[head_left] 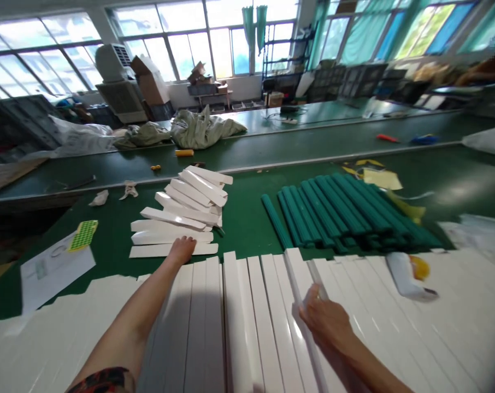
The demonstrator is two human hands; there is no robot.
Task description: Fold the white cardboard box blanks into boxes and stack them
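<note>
My left hand (183,249) reaches to a fanned pile of short white strips (186,199); its fingers bend down over the nearest white strip (147,251). Close to me, a row of long white boxes (253,305) lies side by side, pointing away from me. One long white box (295,273) stands slightly higher than those beside it. My right hand (323,316) is closed around its right edge, thumb on top. Beyond the row, ribbed dark green rods (333,210) are stacked, with a single one apart at their left.
A white tape dispenser (407,278) with yellow tape sits on the boxes at right. A paper sheet (54,267) and green sticker sheet (83,234) lie at left. Behind the green table runs a second bench (272,143) with a crumpled cloth bag (202,128).
</note>
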